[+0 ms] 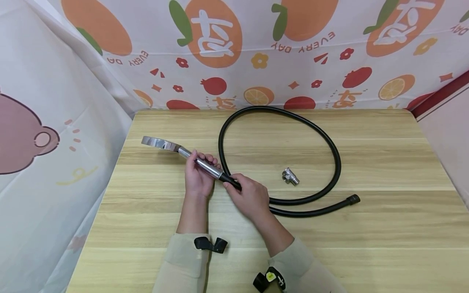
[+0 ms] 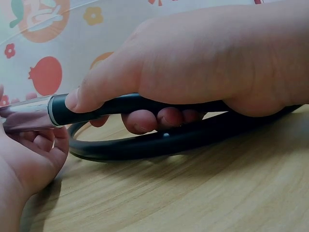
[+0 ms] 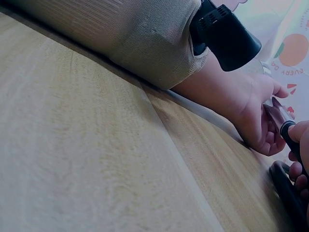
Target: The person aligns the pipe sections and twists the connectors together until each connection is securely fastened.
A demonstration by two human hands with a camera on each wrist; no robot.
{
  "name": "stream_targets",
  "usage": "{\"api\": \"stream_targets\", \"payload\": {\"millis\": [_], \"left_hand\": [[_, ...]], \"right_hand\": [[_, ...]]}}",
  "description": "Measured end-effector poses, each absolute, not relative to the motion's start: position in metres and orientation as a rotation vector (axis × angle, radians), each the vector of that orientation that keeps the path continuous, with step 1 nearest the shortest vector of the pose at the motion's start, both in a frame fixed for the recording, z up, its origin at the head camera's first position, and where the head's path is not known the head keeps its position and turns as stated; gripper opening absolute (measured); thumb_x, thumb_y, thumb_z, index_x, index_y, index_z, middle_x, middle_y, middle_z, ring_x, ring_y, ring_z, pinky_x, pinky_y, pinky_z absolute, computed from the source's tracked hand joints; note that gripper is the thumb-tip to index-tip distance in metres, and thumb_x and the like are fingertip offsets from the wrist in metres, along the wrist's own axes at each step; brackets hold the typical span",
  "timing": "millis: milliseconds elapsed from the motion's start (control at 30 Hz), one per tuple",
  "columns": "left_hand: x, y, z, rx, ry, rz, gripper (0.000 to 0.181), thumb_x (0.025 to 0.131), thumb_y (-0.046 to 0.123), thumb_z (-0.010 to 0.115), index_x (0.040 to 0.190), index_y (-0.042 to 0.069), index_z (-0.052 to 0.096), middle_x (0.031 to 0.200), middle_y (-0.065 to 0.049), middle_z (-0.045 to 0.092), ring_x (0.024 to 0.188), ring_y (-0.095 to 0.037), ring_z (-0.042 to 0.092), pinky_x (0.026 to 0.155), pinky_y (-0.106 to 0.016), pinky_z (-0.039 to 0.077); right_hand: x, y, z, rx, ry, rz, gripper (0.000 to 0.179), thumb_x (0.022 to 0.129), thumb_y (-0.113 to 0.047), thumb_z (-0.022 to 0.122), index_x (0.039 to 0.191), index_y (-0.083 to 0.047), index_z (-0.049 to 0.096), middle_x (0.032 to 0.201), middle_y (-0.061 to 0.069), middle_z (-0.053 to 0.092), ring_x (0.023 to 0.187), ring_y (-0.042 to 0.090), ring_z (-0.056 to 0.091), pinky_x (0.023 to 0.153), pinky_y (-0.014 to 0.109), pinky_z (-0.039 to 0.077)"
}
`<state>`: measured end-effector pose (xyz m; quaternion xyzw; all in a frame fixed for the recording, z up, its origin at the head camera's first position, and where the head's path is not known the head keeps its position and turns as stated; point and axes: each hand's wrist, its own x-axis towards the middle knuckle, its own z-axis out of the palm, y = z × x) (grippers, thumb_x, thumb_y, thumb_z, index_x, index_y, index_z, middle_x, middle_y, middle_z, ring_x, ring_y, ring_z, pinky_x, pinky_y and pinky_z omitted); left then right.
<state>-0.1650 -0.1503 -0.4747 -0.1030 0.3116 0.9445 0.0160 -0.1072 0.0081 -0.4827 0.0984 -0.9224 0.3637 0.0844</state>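
Observation:
A chrome handheld shower head (image 1: 160,143) points to the left, with my left hand (image 1: 198,177) holding its silver handle, thumb along the upper side. My right hand (image 1: 252,197) grips the black end of the shower hose (image 1: 335,154), which meets the lower end of the handle in line with it. In the left wrist view the right thumb presses on the black collar (image 2: 63,112) right at the chrome rim, other fingers curled underneath. From the right hand the hose loops across the table, and its other end, a black connector (image 1: 353,199), lies to the right.
Inside the hose loop lies a small chrome fitting (image 1: 290,176) on the wooden table (image 1: 384,244). A fruit-print cloth (image 1: 146,32) hangs behind the table's back edge, and a white cloth (image 1: 47,81) hangs on the left. Camera straps circle both sleeves.

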Motion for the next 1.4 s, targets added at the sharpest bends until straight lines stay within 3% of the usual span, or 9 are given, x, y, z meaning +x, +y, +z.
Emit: {"api": "stream_targets", "payload": {"millis": [233, 400, 1167, 1400], "left_hand": [[-0.1646, -0.1519, -0.4751, -0.298, 0.907, 2.951, 0.062, 0.097, 0.066, 0.035, 0.072, 0.014, 0.056, 0.071, -0.004, 0.062, 0.069, -0.019, 0.054, 0.072, -0.035, 0.040], [-0.1646, -0.1537, -0.4756, -0.286, 0.880, 2.967, 0.073, 0.092, 0.076, 0.028, 0.071, 0.011, 0.055, 0.071, -0.007, 0.063, 0.068, -0.022, 0.054, 0.071, -0.038, 0.041], [-0.1636, -0.1540, -0.4733, -0.287, 0.696, 3.003, 0.089, 0.082, 0.087, 0.019, 0.071, 0.007, 0.056, 0.073, -0.011, 0.063, 0.069, -0.024, 0.054, 0.071, -0.038, 0.040], [-0.1638, -0.1546, -0.4727, -0.293, 0.650, 3.002, 0.086, 0.082, 0.085, 0.026, 0.070, 0.006, 0.057, 0.073, -0.011, 0.063, 0.070, -0.024, 0.053, 0.073, -0.038, 0.038]], "right_hand": [[-0.1069, 0.0083, -0.4824, 0.297, -2.749, 1.088, 0.026, 0.091, -0.047, 0.065, 0.106, -0.026, 0.071, 0.057, -0.015, 0.046, 0.050, 0.003, 0.042, 0.047, 0.022, 0.033], [-0.1066, 0.0083, -0.4817, 0.300, -2.754, 1.085, 0.026, 0.091, -0.047, 0.065, 0.105, -0.026, 0.071, 0.057, -0.016, 0.046, 0.050, 0.003, 0.042, 0.047, 0.022, 0.033], [-0.1066, 0.0083, -0.4796, 0.301, -2.760, 1.081, 0.026, 0.091, -0.047, 0.065, 0.105, -0.026, 0.071, 0.059, -0.016, 0.048, 0.052, 0.003, 0.045, 0.048, 0.021, 0.034], [-0.1068, 0.0084, -0.4799, 0.303, -2.753, 1.085, 0.026, 0.091, -0.047, 0.065, 0.105, -0.026, 0.071, 0.058, -0.016, 0.047, 0.052, 0.003, 0.045, 0.047, 0.021, 0.033]]}}
